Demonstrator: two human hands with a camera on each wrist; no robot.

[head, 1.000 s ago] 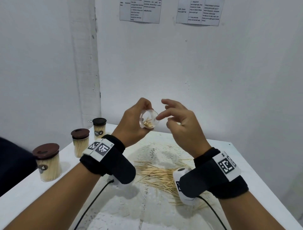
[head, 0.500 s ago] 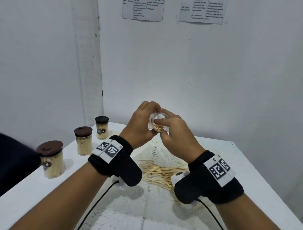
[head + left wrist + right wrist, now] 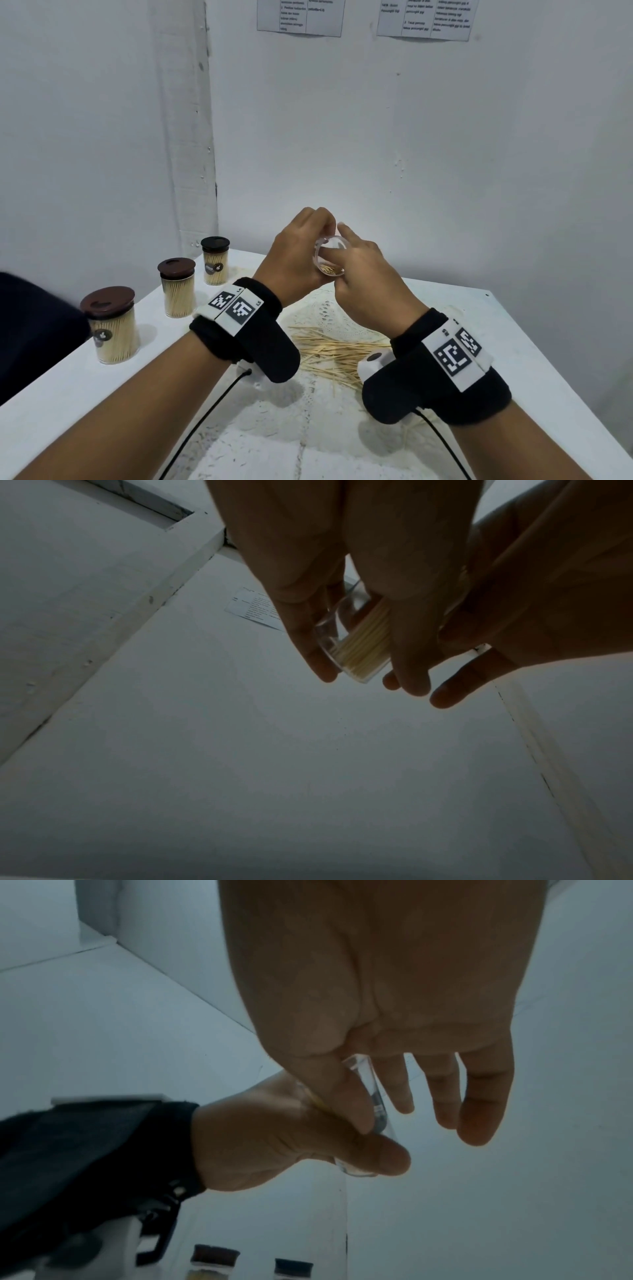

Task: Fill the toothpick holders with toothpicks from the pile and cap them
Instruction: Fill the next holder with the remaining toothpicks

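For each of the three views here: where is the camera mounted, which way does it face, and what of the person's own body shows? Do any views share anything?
Head: on the head, facing forward and down at the table; both forearms, left hand, right hand.
Left wrist: under the left wrist, facing up along the fingers toward wall and ceiling; both hands.
Right wrist: under the right wrist, facing along the palm; left hand too.
Shared: all three show the clear holder with toothpicks; head and right wrist show capped holders.

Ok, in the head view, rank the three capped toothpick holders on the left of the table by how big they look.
1. Nearest capped holder, largest.
2. Middle capped holder.
3. Farthest capped holder, smallest.
The order follows nearness to the camera, so their true sizes may be alike.
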